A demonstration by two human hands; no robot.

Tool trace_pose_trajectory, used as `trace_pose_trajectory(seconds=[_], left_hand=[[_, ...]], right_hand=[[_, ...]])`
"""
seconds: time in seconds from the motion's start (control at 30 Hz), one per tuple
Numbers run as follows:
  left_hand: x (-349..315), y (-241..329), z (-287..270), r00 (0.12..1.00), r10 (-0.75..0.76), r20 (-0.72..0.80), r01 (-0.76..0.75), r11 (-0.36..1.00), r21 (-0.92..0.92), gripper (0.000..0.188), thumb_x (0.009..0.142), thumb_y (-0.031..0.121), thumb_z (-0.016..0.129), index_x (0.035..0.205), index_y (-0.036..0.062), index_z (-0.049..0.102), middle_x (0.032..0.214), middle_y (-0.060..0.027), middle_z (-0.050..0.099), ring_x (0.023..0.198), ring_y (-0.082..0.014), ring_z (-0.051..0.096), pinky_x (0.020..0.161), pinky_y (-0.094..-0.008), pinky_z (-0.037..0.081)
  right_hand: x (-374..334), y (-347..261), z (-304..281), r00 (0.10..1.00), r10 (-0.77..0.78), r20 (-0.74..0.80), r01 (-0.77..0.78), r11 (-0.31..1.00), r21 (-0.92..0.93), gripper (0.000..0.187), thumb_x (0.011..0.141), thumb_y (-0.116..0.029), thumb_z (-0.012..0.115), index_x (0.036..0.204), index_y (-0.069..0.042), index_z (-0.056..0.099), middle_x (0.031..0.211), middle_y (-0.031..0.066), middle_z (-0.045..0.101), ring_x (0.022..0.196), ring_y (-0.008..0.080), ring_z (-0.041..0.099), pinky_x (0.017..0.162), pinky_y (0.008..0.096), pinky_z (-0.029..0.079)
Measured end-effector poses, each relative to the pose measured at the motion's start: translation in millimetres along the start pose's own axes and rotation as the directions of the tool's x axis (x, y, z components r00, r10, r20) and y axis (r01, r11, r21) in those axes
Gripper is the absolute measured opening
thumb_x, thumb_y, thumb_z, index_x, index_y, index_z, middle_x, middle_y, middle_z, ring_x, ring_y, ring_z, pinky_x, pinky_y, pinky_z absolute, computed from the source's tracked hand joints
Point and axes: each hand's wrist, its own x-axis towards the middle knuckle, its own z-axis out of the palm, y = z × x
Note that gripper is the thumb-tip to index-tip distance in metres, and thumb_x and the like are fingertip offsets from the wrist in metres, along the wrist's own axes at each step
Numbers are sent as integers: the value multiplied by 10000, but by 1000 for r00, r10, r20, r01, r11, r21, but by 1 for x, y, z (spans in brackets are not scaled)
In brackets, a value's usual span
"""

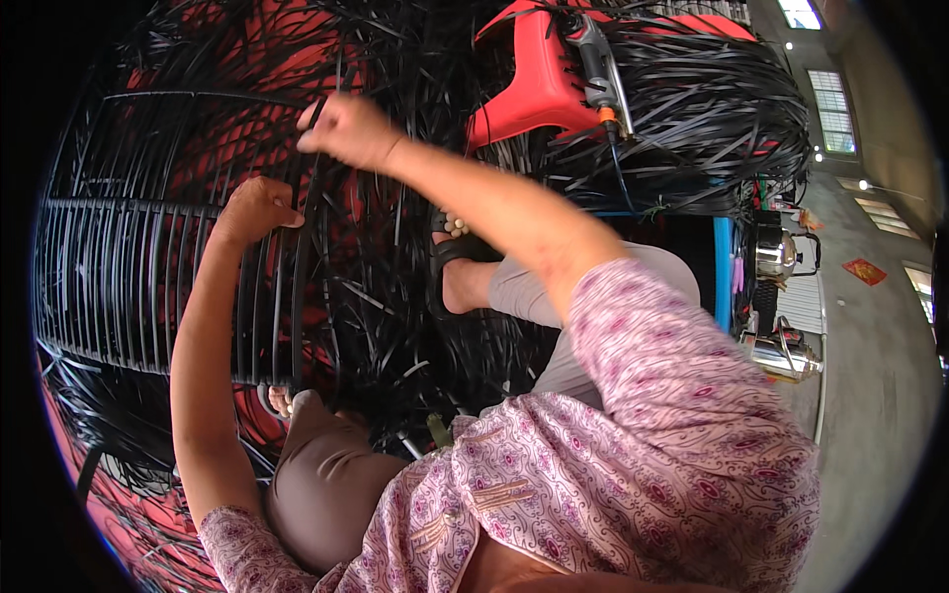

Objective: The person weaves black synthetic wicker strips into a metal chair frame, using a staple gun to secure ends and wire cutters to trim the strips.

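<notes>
A black rack-like frame (148,287) of many parallel bars, joined by crossbars, lies at the left. Near its right edge my left hand (259,210) rests with curled fingers around a crossbar end, its thumb pointing right. Raised a little above and to the right, my right hand (348,131) is closed in a pinch. A short piece of black strip (316,112) shows between its fingers; the right hand is slightly blurred. Long black strips trail beneath both hands. The underside of the left fingers is hidden.
Loose black strips (386,287) cover the red floor sheet around my feet. A red plastic stool (529,84) carries a grey air tool (596,64) with a blue hose. A big bundle of black strips (702,109) lies beyond it. Metal kettles (781,252) stand at the right.
</notes>
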Motion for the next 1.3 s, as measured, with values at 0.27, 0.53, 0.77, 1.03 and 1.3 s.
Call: trace_pose_trajectory(seconds=[0.27,0.53,0.77,1.03,1.3], left_hand=[[3,-37,2,985,168,31,-164,981,-101,338,764,279,758,655,19,572,547,-74,465,516,-167,429,531,-369,373],[1,-28,-1,994,-37,105,43,997,-63,342,745,275,765,615,33,562,527,-50,459,538,-144,448,546,-350,377],[20,-36,8,992,-59,114,65,997,-50,275,724,271,781,674,44,633,567,-47,514,567,-167,482,579,-359,397],[23,-30,3,988,-72,133,76,997,-26,297,729,308,765,706,35,650,601,-61,555,610,-191,518,619,-370,422],[32,-51,11,986,37,161,-50,996,77,374,756,381,736,748,12,674,669,-103,609,672,-244,568,679,-409,452]], right_hand=[[1,67,-288,850,-17,-527,-438,534,-723,445,789,-422,673,1022,-45,708,982,199,697,947,365,660,824,459,505],[-36,155,-387,618,649,-443,-773,604,-193,347,723,-266,802,886,2,656,779,70,630,645,181,578,601,331,462],[-40,124,-416,598,770,-225,-799,596,-85,278,790,-172,765,973,-55,592,777,49,605,634,167,597,618,301,550],[-102,3,-380,736,333,-589,-416,909,-5,140,831,-66,680,946,-23,613,774,38,603,609,151,589,588,274,497],[-121,-131,-201,904,388,-182,-389,921,32,201,773,-142,744,890,-61,602,673,6,564,558,113,531,567,267,434]])
